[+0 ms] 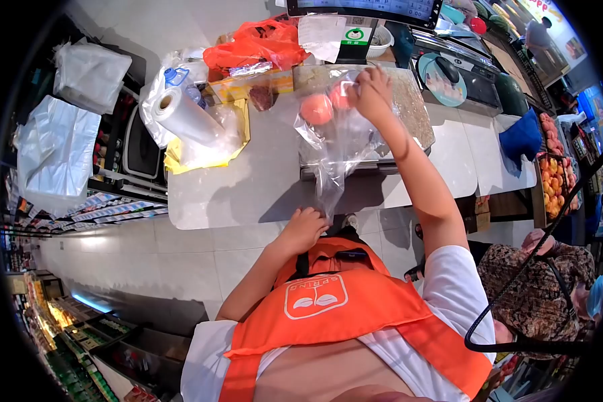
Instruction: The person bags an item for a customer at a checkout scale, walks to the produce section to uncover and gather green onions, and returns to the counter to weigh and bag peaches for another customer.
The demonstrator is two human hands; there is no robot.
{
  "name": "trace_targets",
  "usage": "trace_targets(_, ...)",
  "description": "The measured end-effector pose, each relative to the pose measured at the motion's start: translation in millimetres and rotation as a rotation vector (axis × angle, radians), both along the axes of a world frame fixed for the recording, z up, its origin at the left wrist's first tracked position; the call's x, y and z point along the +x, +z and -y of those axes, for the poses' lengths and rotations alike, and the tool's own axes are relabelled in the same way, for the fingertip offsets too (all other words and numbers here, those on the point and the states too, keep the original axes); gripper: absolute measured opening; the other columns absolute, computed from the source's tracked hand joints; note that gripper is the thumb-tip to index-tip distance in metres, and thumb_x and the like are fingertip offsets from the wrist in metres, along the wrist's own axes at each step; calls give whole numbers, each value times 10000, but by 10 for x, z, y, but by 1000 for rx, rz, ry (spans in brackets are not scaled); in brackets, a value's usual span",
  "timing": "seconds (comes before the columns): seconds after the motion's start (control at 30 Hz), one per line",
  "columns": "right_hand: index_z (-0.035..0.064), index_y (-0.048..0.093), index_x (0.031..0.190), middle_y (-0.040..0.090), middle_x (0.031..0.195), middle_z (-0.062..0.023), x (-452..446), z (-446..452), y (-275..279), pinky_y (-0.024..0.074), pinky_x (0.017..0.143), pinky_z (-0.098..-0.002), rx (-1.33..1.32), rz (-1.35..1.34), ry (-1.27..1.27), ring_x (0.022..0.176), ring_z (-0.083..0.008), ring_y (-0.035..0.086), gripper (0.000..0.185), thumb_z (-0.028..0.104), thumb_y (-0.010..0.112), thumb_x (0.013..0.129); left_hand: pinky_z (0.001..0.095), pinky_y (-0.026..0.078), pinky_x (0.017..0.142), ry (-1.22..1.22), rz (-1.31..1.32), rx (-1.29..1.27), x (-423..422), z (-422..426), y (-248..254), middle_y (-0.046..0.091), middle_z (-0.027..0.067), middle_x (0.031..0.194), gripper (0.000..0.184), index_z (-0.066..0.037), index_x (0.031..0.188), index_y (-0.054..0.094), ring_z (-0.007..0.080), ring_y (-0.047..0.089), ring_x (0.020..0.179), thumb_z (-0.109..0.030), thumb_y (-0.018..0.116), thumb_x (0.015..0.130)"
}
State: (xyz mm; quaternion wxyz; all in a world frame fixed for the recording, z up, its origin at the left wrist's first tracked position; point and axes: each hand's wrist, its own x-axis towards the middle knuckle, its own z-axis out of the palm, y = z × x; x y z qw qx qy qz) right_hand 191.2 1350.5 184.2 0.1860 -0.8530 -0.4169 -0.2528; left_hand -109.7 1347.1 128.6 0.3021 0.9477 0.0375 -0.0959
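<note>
A clear plastic bag (331,157) lies across a flat scale platform (409,100) on the counter. Inside it are two round pinkish-red fruits, one peach-like fruit (316,109) on the left and another fruit (342,95) beside it. My right hand (374,94) is at the far end of the bag, its fingers bent down on the plastic by the second fruit, where a small whitish patch shows. My left hand (304,229) is at the counter's near edge, its fingers closed around the bag's narrow gathered tail.
A roll of clear bags (184,120) stands on yellow paper to the left, near a red plastic bag (258,43). A monitor (368,8) rises behind the scale. Bag stacks (57,151) hang at far left. Another person (536,288) is at the right, near fruit crates (553,181).
</note>
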Motion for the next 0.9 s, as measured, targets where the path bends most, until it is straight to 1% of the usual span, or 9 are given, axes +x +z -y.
trace_targets(0.1,34,532,982,526,1051,-151,197,245,16,307,947,-378,58,-57,-227,1070,-278,456,389,333,611,746,469,296,937,18,71,-36,-101,-38,-53,528,80,1013,193,-98,958,590,258,428,1059,-104,471,807)
trace_targets(0.3,-36,516,1031,561,957,-177,93,1088,-183,390,843,-341,563,-1118,234,917,-315,529,584,438,639,713,380,312,935,31,202,-291,-152,-103,-49,563,102,971,227,-83,995,588,289,472,988,-77,445,820)
trace_targets(0.37,-39,521,983,548,962,-170,60,1181,-359,389,820,-359,154,-966,400,897,-323,511,602,452,670,669,353,333,926,0,212,-369,-137,-97,-4,577,98,972,228,-76,1009,582,277,493,970,-80,445,827)
trace_targets(0.43,-15,531,924,521,1015,-170,-94,1099,-545,372,812,-410,136,-232,354,951,-353,473,586,432,710,591,319,356,910,-60,217,-400,-108,-119,230,591,87,987,230,-62,1027,575,243,519,962,-85,440,842)
trace_targets(0.57,-1,539,937,518,1059,-187,-440,928,-442,368,831,-425,301,-448,113,953,-342,492,571,440,695,610,290,377,863,48,183,-748,-73,-69,693,611,77,948,233,-51,1047,572,196,553,927,-120,429,877)
trace_targets(0.63,14,557,929,536,1033,-187,-540,746,-448,405,802,-408,422,-194,-15,929,-346,514,509,403,675,623,275,375,860,44,226,-901,-23,-74,912,611,62,960,258,-28,1058,564,152,538,947,-161,408,903)
trace_targets(0.67,21,565,925,544,1020,-187,-580,693,-440,423,787,-400,479,-70,-79,918,-348,526,479,385,665,630,284,370,874,21,265,-854,2,-64,1047,606,59,964,296,8,1046,559,127,525,949,-195,388,915)
trace_targets(0.77,51,584,927,566,1005,-169,-572,686,-218,427,790,-414,-2,-598,-158,923,-335,538,386,349,607,683,284,367,874,75,378,-778,105,-41,1250,606,65,928,306,7,1032,563,134,528,933,-213,384,916)
trace_targets(0.9,30,590,830,581,865,-174,-279,1018,-281,443,722,-420,323,-492,-272,851,-337,560,223,218,547,719,286,358,884,407,578,-691,156,37,1550,589,87,880,309,11,1031,548,151,519,944,-239,423,899)
